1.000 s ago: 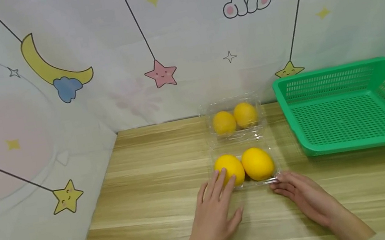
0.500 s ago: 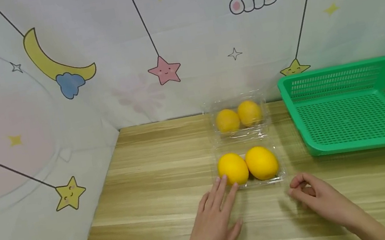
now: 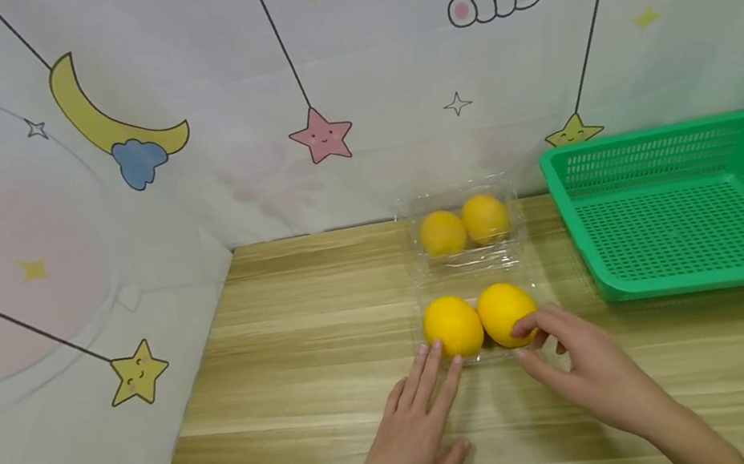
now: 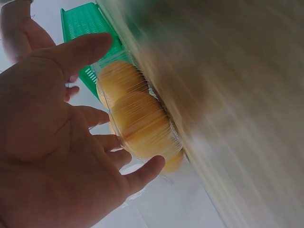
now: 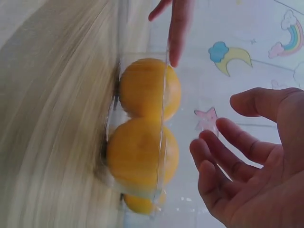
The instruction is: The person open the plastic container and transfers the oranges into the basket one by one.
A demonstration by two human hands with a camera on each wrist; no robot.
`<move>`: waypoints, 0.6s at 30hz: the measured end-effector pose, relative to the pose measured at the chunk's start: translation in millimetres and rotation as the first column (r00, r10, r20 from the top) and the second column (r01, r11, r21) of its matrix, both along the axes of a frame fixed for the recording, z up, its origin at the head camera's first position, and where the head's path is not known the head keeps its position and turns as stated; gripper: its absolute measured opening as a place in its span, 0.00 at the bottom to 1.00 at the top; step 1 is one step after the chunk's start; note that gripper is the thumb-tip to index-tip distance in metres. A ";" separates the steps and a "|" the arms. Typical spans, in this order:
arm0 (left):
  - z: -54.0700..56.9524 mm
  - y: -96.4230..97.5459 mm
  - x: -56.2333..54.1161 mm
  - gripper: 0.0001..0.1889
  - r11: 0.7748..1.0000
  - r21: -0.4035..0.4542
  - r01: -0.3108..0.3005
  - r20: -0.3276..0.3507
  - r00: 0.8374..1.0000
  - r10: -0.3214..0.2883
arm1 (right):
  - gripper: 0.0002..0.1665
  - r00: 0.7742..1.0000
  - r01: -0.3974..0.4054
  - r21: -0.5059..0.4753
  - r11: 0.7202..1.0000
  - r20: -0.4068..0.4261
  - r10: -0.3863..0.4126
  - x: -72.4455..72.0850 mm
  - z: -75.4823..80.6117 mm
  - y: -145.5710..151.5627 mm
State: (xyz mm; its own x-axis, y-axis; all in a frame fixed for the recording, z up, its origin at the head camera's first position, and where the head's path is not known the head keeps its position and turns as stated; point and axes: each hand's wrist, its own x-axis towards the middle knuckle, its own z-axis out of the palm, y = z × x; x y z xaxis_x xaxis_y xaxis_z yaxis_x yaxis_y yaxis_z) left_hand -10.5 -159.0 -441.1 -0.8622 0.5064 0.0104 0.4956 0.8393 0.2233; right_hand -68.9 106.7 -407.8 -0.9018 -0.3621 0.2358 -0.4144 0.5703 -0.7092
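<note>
two round yellow fruits [image 3: 452,325] in hinged clear plastic box [image 3: 476,270] on wood-grain table [image 3: 307,331] | left hand [image 3: 407,433]: spread wide at near rim | right hand [image 3: 591,368]: fingers loosely bent, holding nothing

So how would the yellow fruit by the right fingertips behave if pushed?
The yellow fruit looks round, so may roll. The fruit beside it and the clear container could limit that. It looks smooth, so possibly slippery.

On the wood-grained bench [image 3: 286,335] before me, clear plastic packaging [image 3: 469,272] is lying toward the back edge, and a green slotted basket [image 3: 687,283] is standing to its right.
</note>
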 end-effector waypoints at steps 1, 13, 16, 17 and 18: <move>-0.6 -0.5 0.1 0.53 1.000 0.000 0.001 -0.002 1.000 -0.001 | 0.10 1.000 -0.003 0.015 1.000 -0.021 0.003 -2.4 0.0 -4.8; -3.6 -1.9 1.0 0.53 0.999 -0.043 0.018 -0.048 0.999 -0.020 | 0.22 0.984 -0.083 0.127 0.988 -0.149 0.102 -19.8 -8.5 -45.0; -3.9 -1.5 1.1 0.54 0.998 -0.058 0.017 -0.063 0.998 -0.020 | 0.25 0.981 -0.099 0.189 0.977 -0.148 0.128 -25.4 -4.6 -50.1; -3.9 -1.5 0.9 0.55 0.998 -0.061 0.017 -0.066 0.998 -0.021 | 0.26 0.980 -0.102 0.211 0.972 -0.146 0.135 -27.2 -3.0 -51.6; -3.9 -1.4 0.6 0.55 0.998 -0.064 0.018 -0.065 0.998 -0.022 | 0.27 0.980 -0.106 0.232 0.967 -0.142 0.141 -29.1 -2.2 -53.0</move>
State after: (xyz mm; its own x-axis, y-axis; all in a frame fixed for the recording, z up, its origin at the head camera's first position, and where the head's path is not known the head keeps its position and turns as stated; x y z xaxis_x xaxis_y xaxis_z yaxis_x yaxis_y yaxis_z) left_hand -9.9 -160.3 -445.0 -0.8504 0.5250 0.0342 0.5244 0.8405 0.1359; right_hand -98.0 53.7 -410.0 -0.8051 -0.5275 0.2711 -0.5871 0.6438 -0.4908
